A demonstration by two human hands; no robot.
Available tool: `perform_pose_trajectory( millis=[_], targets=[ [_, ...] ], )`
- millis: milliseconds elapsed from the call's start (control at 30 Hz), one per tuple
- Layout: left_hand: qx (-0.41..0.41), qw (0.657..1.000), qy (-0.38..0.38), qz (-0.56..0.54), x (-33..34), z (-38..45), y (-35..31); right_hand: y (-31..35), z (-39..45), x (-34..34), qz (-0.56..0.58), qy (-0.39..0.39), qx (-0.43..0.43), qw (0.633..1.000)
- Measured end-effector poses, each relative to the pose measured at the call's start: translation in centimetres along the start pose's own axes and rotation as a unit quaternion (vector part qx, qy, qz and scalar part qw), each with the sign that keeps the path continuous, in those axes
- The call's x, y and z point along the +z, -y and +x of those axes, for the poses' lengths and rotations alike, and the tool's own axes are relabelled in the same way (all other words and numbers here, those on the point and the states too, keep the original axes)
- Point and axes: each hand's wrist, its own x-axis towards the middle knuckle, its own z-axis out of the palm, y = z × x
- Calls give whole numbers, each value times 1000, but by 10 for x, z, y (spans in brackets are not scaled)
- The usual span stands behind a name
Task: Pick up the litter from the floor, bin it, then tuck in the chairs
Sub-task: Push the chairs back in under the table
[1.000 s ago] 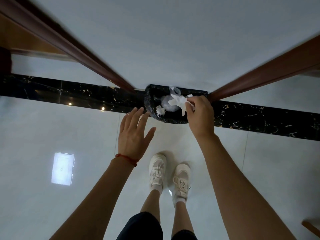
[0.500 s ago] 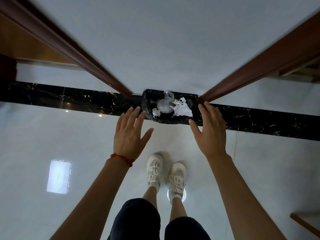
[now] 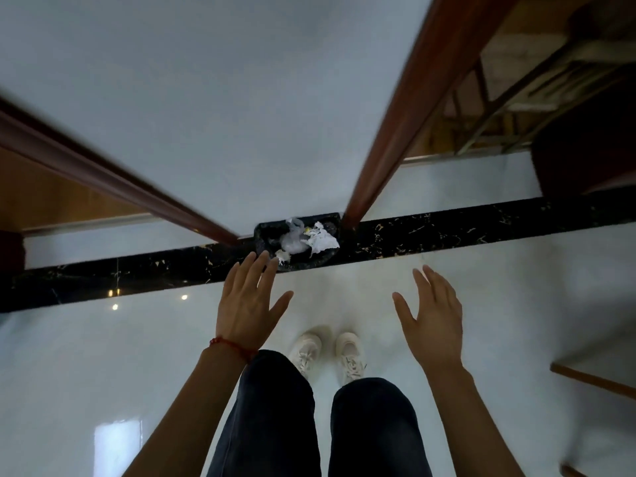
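- Glossy pale floor tiles, mirror-smooth, reflecting lamps.
- Polished black marble strip, gold-veined.
- Shiny black plastic liner in bin.
- Crumpled white paper, matt.
- Smooth reddish wooden trim.

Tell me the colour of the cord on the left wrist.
Red cord, seen in the head view.

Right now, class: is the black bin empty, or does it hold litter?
It holds litter: crumpled white paper and a clear plastic wrapper lie inside the black bin.
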Motion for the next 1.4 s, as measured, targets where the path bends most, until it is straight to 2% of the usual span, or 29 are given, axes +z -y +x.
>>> perform_pose_trajectory(
  millis=[333,633,967,1200,1400],
  targets=[
    [139,987,69,38,-60,-10,-54,-9,-85,-67,46,-99,165,980],
    [307,943,107,70,-74,-21,-157,-61,-175,-117,65,-186,305,932],
    [441,881,124,114,-46,-100,-304,-155,-315,-164,74,-262,425,863],
    [545,828,93,95,0,-182,-409,-225,-425,-188,63,-287,475,829],
    [597,792,84,95,28,-226,-489,-274,-487,-211,60,-324,524,785]
  ],
)
